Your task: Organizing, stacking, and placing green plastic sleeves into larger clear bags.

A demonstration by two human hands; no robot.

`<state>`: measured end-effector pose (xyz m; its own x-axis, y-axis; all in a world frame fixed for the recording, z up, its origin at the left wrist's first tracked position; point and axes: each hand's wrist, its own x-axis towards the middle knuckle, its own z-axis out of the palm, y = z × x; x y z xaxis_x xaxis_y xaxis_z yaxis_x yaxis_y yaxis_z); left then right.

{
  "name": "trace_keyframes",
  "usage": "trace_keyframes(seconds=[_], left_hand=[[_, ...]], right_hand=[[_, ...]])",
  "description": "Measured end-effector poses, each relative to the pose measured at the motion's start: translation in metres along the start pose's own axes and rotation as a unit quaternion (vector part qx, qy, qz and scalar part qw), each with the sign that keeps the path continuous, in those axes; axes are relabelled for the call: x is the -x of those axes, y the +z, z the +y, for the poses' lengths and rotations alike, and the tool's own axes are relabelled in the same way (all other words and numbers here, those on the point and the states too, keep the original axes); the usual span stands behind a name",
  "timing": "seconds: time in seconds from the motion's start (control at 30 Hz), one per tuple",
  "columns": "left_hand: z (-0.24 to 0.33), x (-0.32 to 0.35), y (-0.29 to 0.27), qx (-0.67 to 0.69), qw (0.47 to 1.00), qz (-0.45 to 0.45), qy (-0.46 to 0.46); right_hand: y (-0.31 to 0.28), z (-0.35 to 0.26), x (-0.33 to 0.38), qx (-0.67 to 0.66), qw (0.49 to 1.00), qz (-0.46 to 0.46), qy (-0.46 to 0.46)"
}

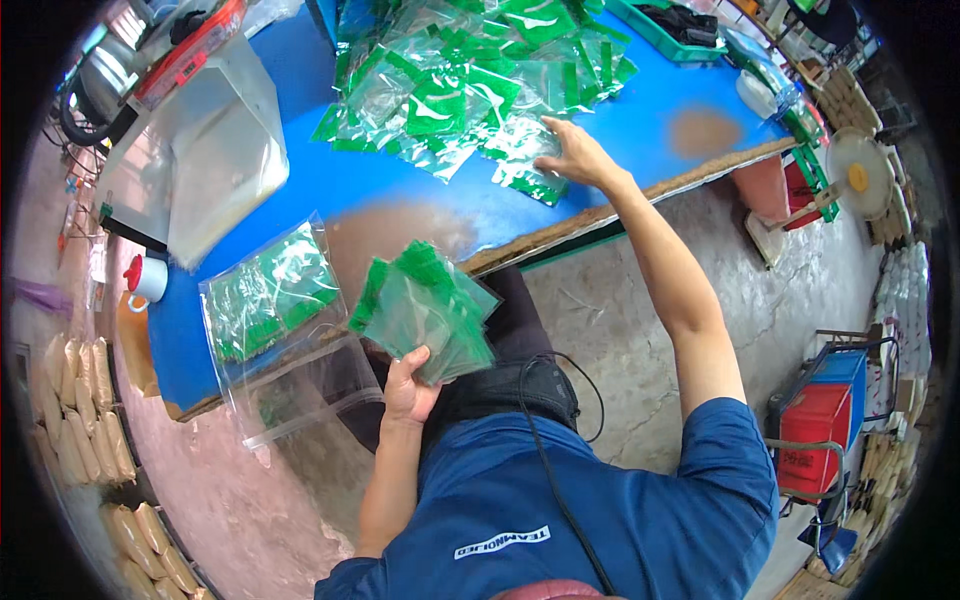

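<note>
My left hand (408,388) is closed on a fanned stack of clear plastic packets with green contents (425,312), held in front of my body at the table's near edge. My right hand (580,158) reaches over the blue table, thumb and forefinger apart, at the edge of a green-and-clear packet (522,150). That packet lies at the near right side of a large heap of similar packets (440,95). On the left, a larger clear bag (275,300) with green packets inside hangs partly over the table edge.
The blue table (270,215) has a worn front edge. A translucent plastic bin (220,160) and a white mug with a red lid (147,279) stand at left. A green tray (668,28) sits at far right. Red and blue crates (815,425) stand at right.
</note>
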<state>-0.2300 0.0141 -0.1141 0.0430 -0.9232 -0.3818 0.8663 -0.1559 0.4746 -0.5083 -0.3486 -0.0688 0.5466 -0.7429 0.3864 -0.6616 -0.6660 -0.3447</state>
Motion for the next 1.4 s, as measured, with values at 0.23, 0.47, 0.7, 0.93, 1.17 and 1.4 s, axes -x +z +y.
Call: trace_keyframes(seconds=[0.23, 0.47, 0.7, 0.93, 1.17, 1.4], left_hand=[[0.01, 0.0, 0.02, 0.002, 0.999, -0.026, -0.024], [0.009, -0.03, 0.037, 0.196, 0.971, -0.139, -0.002], [0.03, -0.028, -0.001, 0.228, 0.972, -0.011, 0.052], [0.028, -0.001, -0.044, 0.14, 0.987, -0.068, 0.042], [0.032, 0.02, 0.003, 0.088, 0.994, 0.031, 0.062], [0.03, 0.042, 0.005, 0.047, 0.997, 0.022, 0.048]], right_hand=[[-0.006, 0.0, -0.019, -0.132, 0.956, -0.134, 0.224], [0.038, -0.217, 0.053, -0.506, 0.821, 0.079, 0.251], [0.016, -0.195, 0.022, -0.508, 0.813, -0.281, 0.04], [0.107, -0.135, -0.169, 0.12, 0.979, 0.162, 0.029], [0.126, -0.109, -0.124, 0.152, 0.987, 0.028, 0.04], [0.067, -0.077, -0.064, 0.086, 0.982, -0.104, -0.134]])
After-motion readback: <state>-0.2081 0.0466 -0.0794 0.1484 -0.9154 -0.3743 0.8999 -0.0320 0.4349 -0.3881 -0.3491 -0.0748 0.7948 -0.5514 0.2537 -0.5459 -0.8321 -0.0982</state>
